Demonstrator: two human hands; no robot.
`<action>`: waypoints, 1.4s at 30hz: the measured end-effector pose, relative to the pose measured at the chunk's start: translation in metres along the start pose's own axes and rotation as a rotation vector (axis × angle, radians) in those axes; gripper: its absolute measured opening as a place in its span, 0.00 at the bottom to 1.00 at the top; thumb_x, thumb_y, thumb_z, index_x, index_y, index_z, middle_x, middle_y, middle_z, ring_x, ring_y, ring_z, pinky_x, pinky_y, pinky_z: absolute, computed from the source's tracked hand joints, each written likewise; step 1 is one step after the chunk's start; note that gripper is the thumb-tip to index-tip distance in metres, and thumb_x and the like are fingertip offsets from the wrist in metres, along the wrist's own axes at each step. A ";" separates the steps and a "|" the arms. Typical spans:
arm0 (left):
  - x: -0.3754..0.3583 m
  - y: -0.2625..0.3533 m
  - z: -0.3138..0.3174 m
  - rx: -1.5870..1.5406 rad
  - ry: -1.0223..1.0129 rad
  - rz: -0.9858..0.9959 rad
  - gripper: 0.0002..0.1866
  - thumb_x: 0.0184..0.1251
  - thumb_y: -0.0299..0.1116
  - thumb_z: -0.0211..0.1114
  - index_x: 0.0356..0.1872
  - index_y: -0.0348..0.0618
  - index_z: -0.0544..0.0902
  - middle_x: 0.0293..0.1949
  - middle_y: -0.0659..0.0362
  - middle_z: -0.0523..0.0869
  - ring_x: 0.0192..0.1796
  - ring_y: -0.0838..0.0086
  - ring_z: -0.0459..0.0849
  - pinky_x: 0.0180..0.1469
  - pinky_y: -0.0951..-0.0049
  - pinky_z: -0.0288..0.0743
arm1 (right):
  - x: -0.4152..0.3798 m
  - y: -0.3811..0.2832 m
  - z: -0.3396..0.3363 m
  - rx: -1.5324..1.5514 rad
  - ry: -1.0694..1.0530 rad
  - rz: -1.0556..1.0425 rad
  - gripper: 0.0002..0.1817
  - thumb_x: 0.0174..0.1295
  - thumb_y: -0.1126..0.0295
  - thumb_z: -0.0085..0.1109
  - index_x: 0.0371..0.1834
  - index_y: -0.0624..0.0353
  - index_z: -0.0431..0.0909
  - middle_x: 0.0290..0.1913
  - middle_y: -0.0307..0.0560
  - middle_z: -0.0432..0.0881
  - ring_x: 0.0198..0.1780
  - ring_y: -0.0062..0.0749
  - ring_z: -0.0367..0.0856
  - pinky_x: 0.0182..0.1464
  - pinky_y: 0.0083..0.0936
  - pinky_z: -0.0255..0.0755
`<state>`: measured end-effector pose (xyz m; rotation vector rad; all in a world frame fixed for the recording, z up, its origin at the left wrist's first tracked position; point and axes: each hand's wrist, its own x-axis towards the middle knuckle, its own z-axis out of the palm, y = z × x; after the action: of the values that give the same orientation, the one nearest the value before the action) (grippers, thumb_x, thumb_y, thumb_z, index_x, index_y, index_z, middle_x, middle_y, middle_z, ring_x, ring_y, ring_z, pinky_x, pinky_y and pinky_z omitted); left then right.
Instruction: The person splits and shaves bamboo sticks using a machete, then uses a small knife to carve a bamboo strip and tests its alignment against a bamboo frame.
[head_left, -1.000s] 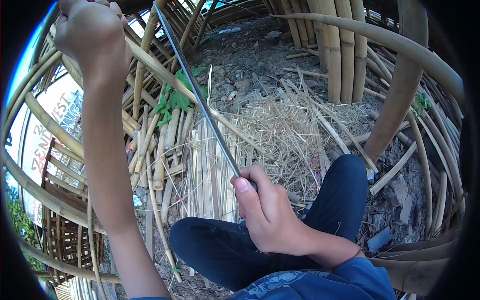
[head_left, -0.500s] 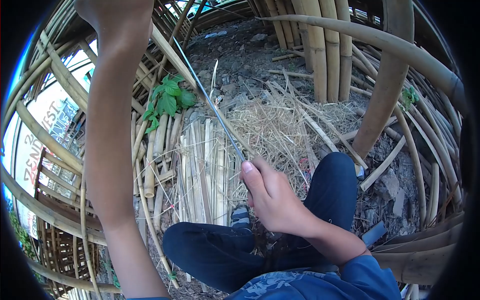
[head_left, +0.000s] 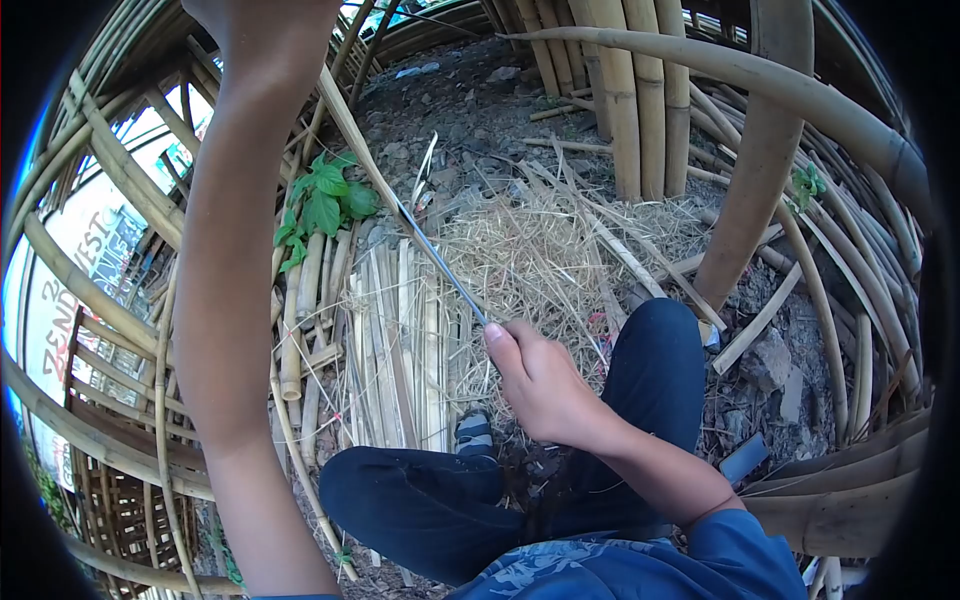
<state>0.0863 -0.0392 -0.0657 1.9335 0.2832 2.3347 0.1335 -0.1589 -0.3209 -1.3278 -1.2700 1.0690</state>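
My right hand [head_left: 545, 385] is closed around the handle of a long knife [head_left: 448, 273], thumb along the top. The narrow blade points up and left. A pale bamboo strip [head_left: 355, 135] slants down from my outstretched left hand [head_left: 258, 22] and meets the blade near its far end. The top edge of the view cuts off most of my left hand, so its fingers are hidden, but the strip hangs from it and is held off the ground. A thin pale shaving [head_left: 424, 170] curls up beside the meeting point.
Bamboo shavings [head_left: 530, 260] cover the ground ahead, next to a row of split bamboo strips [head_left: 395, 345]. Upright bamboo poles [head_left: 650, 110] and a leaning pole [head_left: 750, 180] stand at the right. A leafy plant [head_left: 325, 200] grows at the left; a phone-like flat object [head_left: 743, 457] lies by my right elbow.
My left arm and the bamboo strip have shifted slightly right in view. More of the blade's far end is now hidden along the strip, and the shaving stands differently.
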 end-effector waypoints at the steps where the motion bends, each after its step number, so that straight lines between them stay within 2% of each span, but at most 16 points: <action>1: 0.001 0.001 0.000 0.008 -0.013 0.004 0.25 0.84 0.46 0.42 0.19 0.55 0.64 0.13 0.72 0.60 0.12 0.83 0.52 0.14 0.77 0.47 | -0.001 -0.001 0.000 -0.041 0.015 -0.021 0.27 0.79 0.55 0.34 0.44 0.74 0.71 0.22 0.66 0.77 0.30 0.61 0.82 0.40 0.49 0.72; 9: 0.011 0.000 0.004 0.146 0.095 -0.002 0.26 0.84 0.47 0.41 0.19 0.54 0.64 0.14 0.71 0.60 0.15 0.82 0.54 0.19 0.77 0.53 | -0.021 -0.035 -0.013 -0.017 -0.075 0.042 0.27 0.79 0.54 0.34 0.45 0.74 0.71 0.19 0.60 0.76 0.28 0.55 0.83 0.39 0.47 0.72; 11: 0.010 -0.005 0.004 0.213 0.095 -0.011 0.26 0.84 0.47 0.40 0.19 0.53 0.64 0.14 0.70 0.59 0.16 0.82 0.55 0.21 0.77 0.55 | -0.028 -0.038 -0.011 0.026 -0.040 -0.137 0.24 0.81 0.55 0.33 0.43 0.65 0.72 0.18 0.38 0.72 0.19 0.19 0.71 0.25 0.23 0.67; 13: 0.011 -0.006 0.005 0.130 0.090 -0.087 0.26 0.84 0.48 0.40 0.19 0.53 0.64 0.15 0.70 0.60 0.17 0.81 0.55 0.24 0.76 0.58 | -0.017 -0.022 -0.004 0.035 -0.018 -0.138 0.23 0.80 0.55 0.33 0.44 0.65 0.72 0.18 0.37 0.72 0.18 0.20 0.69 0.25 0.22 0.66; 15: 0.004 -0.001 0.007 0.219 0.078 -0.059 0.27 0.84 0.49 0.40 0.19 0.52 0.65 0.15 0.70 0.60 0.17 0.80 0.56 0.26 0.75 0.60 | 0.002 0.020 0.013 -0.034 0.010 -0.030 0.28 0.79 0.53 0.34 0.50 0.74 0.70 0.17 0.54 0.73 0.17 0.41 0.76 0.27 0.38 0.72; 16: 0.006 0.000 0.007 0.276 0.072 -0.026 0.27 0.84 0.49 0.40 0.19 0.52 0.65 0.15 0.70 0.60 0.17 0.80 0.56 0.27 0.74 0.61 | 0.004 0.026 0.016 -0.035 0.012 -0.034 0.28 0.79 0.53 0.34 0.50 0.74 0.70 0.17 0.54 0.73 0.17 0.41 0.76 0.27 0.38 0.72; 18: 0.016 -0.004 0.005 0.335 0.092 -0.054 0.27 0.84 0.49 0.40 0.19 0.52 0.65 0.14 0.69 0.61 0.17 0.79 0.57 0.27 0.73 0.63 | 0.008 0.032 0.020 0.284 -0.053 0.382 0.25 0.79 0.51 0.33 0.47 0.65 0.70 0.19 0.40 0.70 0.17 0.23 0.69 0.20 0.24 0.67; 23: 0.026 -0.015 -0.015 0.111 0.128 -0.186 0.27 0.83 0.50 0.43 0.18 0.52 0.65 0.14 0.67 0.62 0.16 0.78 0.60 0.30 0.71 0.66 | 0.007 0.033 0.017 0.389 -0.009 0.317 0.26 0.79 0.50 0.34 0.49 0.64 0.70 0.21 0.40 0.71 0.16 0.23 0.69 0.19 0.24 0.68; 25: 0.061 -0.050 -0.059 -0.492 -0.392 -0.229 0.14 0.81 0.34 0.48 0.33 0.36 0.70 0.22 0.63 0.61 0.22 0.78 0.57 0.25 0.75 0.55 | 0.003 0.022 0.015 0.396 0.004 0.268 0.25 0.79 0.50 0.34 0.50 0.65 0.70 0.21 0.40 0.71 0.17 0.23 0.69 0.20 0.23 0.68; 29: 0.051 -0.038 -0.093 -1.064 -0.617 -0.450 0.07 0.74 0.25 0.56 0.37 0.32 0.70 0.24 0.62 0.62 0.22 0.81 0.57 0.24 0.80 0.55 | -0.003 0.009 0.017 0.360 -0.084 0.028 0.26 0.80 0.51 0.34 0.58 0.65 0.68 0.22 0.39 0.70 0.19 0.20 0.71 0.25 0.20 0.70; 31: 0.063 -0.032 -0.120 -0.955 -0.711 -0.538 0.12 0.75 0.25 0.51 0.26 0.39 0.66 0.22 0.63 0.61 0.24 0.81 0.57 0.27 0.79 0.53 | -0.003 0.012 0.029 0.530 -0.236 -0.062 0.29 0.79 0.48 0.33 0.58 0.66 0.68 0.23 0.38 0.70 0.20 0.20 0.72 0.26 0.20 0.71; 34: 0.056 -0.014 -0.142 -0.966 -0.673 -0.571 0.15 0.72 0.23 0.50 0.22 0.46 0.61 0.21 0.64 0.60 0.23 0.81 0.54 0.26 0.78 0.50 | -0.006 0.008 0.033 0.529 -0.294 0.054 0.28 0.79 0.48 0.37 0.59 0.66 0.67 0.24 0.38 0.70 0.20 0.21 0.73 0.26 0.20 0.73; 37: 0.035 0.010 -0.148 -0.772 -0.565 -0.384 0.13 0.70 0.26 0.53 0.24 0.44 0.63 0.19 0.66 0.56 0.18 0.83 0.50 0.22 0.80 0.47 | -0.013 0.003 0.043 0.427 -0.305 0.137 0.25 0.79 0.53 0.40 0.57 0.68 0.67 0.23 0.41 0.71 0.19 0.24 0.74 0.25 0.24 0.72; 40: 0.030 0.025 -0.164 -0.563 -0.360 -0.374 0.13 0.68 0.25 0.53 0.23 0.41 0.62 0.20 0.65 0.55 0.18 0.82 0.49 0.22 0.80 0.46 | -0.021 -0.004 0.054 0.318 -0.234 -0.188 0.20 0.79 0.60 0.40 0.49 0.74 0.65 0.18 0.66 0.74 0.22 0.64 0.77 0.29 0.49 0.69; 41: 0.029 0.025 -0.166 -0.557 -0.363 -0.381 0.13 0.68 0.25 0.53 0.23 0.41 0.62 0.20 0.65 0.55 0.18 0.82 0.49 0.22 0.80 0.46 | -0.024 -0.007 0.054 0.325 -0.237 -0.182 0.20 0.79 0.60 0.40 0.49 0.74 0.65 0.18 0.66 0.74 0.22 0.64 0.77 0.29 0.49 0.69; 42: 0.027 0.025 -0.168 -0.552 -0.328 -0.322 0.13 0.67 0.24 0.53 0.23 0.41 0.62 0.20 0.65 0.55 0.19 0.82 0.49 0.22 0.79 0.46 | -0.026 -0.010 0.054 0.305 -0.250 -0.255 0.19 0.79 0.61 0.40 0.51 0.72 0.65 0.19 0.58 0.74 0.22 0.51 0.77 0.29 0.43 0.68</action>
<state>-0.0824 -0.0717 -0.0641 1.7828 -0.0715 1.6378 0.0765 -0.1811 -0.3192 -0.7986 -1.3525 1.2153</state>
